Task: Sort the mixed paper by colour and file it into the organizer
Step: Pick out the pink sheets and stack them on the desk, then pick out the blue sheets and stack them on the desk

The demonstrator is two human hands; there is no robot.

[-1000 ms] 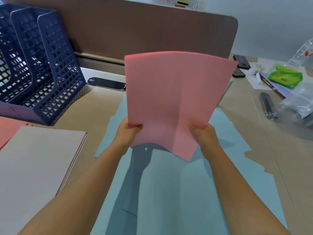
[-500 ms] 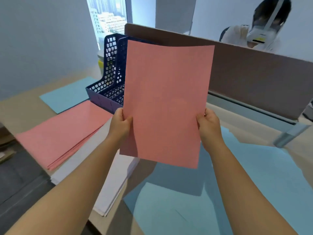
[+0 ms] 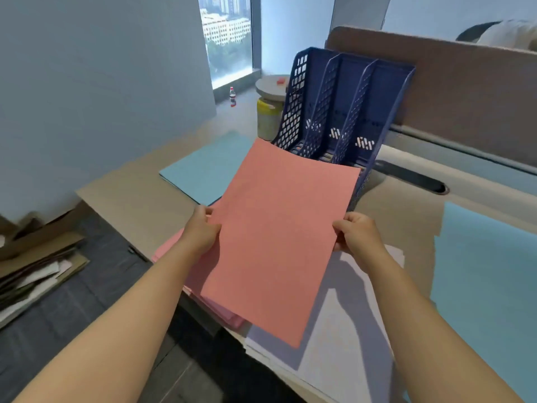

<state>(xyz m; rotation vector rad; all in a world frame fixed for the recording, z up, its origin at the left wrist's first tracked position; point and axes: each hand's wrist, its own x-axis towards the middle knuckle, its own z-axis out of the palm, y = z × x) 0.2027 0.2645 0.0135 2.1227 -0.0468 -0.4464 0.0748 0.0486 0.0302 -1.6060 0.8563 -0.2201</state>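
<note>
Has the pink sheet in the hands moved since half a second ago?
Yes. The pink sheet has come down against the blue organizer: its top edge, earlier covering the slots, now sits at their base, over the pink stack.

We can read no text, number or brand anywhere in this view. The pink paper [image 3: 282, 234] is blank on the side facing us. Beyond it, the blue organizer [image 3: 345, 112] shows only its grid of holes, and the bottle [image 3: 232, 96] on the floor left of the organizer has a label too small for us to make out.
</note>
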